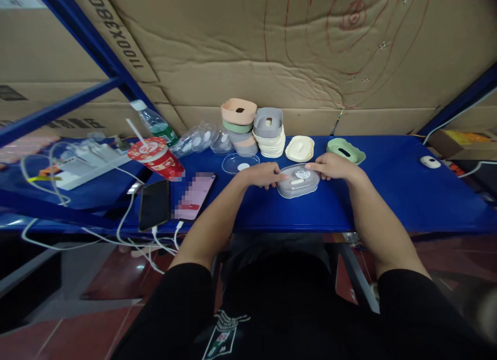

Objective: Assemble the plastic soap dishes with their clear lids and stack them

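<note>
Left hand (267,175) and right hand (334,167) pinch opposite ends of a grey box (298,191), thumbs on its clear lid (292,173). The box is on the blue table (396,194), near the front edge. Behind it stand stacked boxes (268,123); a green box (344,147) lies beyond the right hand, a loose lid (233,163) beside the left.

Grey box (296,192): smooth plastic, matt-looking
Clear lid (289,174) atop the grey box: glossy see-through plastic
Cream stack (268,146) behind the grey box: smooth matt plastic
Cup (167,163) left of the grey box: glossy, paper-looking
Tabletop (404,189) under the grey box: smooth, faintly shiny
Backboard (217,44) behind the grey box: matt, creased cardboard
</note>
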Tool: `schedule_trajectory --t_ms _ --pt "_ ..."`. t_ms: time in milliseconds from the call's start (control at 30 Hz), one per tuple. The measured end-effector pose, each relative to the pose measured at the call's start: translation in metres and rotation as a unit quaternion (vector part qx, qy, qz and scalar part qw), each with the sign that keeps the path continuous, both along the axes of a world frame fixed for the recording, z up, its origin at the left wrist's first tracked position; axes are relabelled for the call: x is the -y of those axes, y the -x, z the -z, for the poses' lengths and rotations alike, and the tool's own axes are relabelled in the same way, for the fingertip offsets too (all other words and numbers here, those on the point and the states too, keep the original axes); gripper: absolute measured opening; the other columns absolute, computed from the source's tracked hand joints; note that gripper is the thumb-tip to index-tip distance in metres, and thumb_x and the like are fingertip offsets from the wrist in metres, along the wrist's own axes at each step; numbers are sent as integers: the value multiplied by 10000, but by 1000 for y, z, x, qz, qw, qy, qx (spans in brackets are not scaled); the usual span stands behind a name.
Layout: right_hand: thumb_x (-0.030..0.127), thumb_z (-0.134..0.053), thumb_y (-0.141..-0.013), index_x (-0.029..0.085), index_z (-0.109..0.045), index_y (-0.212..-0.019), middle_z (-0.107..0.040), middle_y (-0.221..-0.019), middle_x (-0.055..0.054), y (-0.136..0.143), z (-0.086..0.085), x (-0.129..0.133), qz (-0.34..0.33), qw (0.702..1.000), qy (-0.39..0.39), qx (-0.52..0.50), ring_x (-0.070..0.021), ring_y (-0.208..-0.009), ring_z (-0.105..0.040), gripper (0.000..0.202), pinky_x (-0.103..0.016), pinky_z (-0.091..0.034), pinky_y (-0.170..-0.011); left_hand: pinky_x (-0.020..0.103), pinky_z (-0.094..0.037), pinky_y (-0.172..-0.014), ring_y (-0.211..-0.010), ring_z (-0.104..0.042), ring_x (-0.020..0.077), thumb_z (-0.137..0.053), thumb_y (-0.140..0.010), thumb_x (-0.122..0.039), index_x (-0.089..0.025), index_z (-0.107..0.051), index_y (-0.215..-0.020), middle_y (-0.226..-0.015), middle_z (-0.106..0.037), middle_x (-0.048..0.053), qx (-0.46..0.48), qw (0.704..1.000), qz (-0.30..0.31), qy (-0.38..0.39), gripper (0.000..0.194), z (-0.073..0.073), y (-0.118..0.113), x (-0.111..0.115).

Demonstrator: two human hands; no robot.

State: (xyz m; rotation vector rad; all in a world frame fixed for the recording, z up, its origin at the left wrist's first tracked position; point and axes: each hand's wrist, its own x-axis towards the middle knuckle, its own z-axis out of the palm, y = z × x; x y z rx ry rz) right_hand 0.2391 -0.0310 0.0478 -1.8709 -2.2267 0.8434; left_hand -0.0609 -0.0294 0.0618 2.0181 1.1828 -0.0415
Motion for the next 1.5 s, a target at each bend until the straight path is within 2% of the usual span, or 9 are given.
schedule_trajectory --t_ms 233,367,500,633,833,1033,1133,1300,1500 --pt "733 -650 -1046 238 -847 -1065 -869 -1048 -152 -2 3 -2 90 969 -202 115 -372 -1010 -795 534 -423 -525 -762 313 -537 -709 -702 -762 187 -629 -1026 -763 -236 -601 -794 -803 -827 31 14 998 -35 -42 577 17 -32 14" --pt "749 -547 -1095 216 -838 -1283 -854 -868 -118 -11 1 -2 88 983 -155 37 -335 -871 -809 636 -424 -567 -762 354 -567 -821 -818 -799 241 -461 -1069 -852 -235 -641 -690 -729 -795 45 -13 994 -60 -95 747 29 -55 24" --pt "739 -767 -961 249 -756 -1508 -873 -1294 -131 -22 2 -4 47 986 -156 23 -374 -1129 -822 735 -459 -634 -938 378 -576 -872 -889 -811 265 -382 -1101 -859 -228 -703 -720 -781 -805 68 12 988 -46 -147 803 35 -67 28" --pt "613 -820 -950 253 -778 -1480 -810 -1471 -148 -27 8 -11 76 976 -191 68 -406 -1333 -764 642 -501 -612 -1090 386 -577 -894 -961 -814 274 -516 -1100 -793 -231 -817 -919 -890 -841 65 42 985 -10 -168 663 41 -63 25" --pt "588 -720 -1016 216 -781 -1473 -807 -1452 -201 -26 7 -12 203 932 -270 134 -454 -1309 -761 592 -582 -606 -1059 425 -589 -963 -1111 -815 313 -674 -1074 -672 -242 -844 -1219 -1072 -876 67 22 980 32 -197 484 47 -58 19" --pt "742 -854 -835 273 -765 -1508 -766 -1540 -145 -39 7 -6 78 965 -212 130 -444 -1397 -721 825 -552 -605 -1123 422 -599 -991 -1163 -813 316 -674 -1084 -643 -250 -820 -1318 -1125 -879 70 1 978 46 -205 481 41 -54 22" --pt "657 -965 -739 309 -665 -1640 -643 -1714 -120 -50 12 -10 2 971 -197 133 -444 -1524 -636 1011 -572 -555 -1233 419 -599 -987 -1164 -811 313 -667 -1091 -632 -245 -806 -1350 -1160 -876 75 -6 977 54 -207 486 38 -52 22" --pt "521 -873 -914 323 -637 -1675 -585 -1767 -143 -59 24 -24 53 953 -236 183 -487 -1539 -600 821 -704 -502 -1232 415 -588 -984 -1144 -808 308 -655 -1101 -623 -233 -793 -1377 -1162 -869 84 -8 976 65 -209 498 37 -50 22" --pt "378 -755 -998 265 -662 -1649 -638 -1699 -182 -58 33 -32 94 938 -283 178 -472 -1536 -579 668 -694 -433 -1257 413 -579 -974 -1120 -804 307 -667 -1093 -616 -230 -790 -1389 -1141 -862 85 -7 977 71 -203 503 36 -50 23"
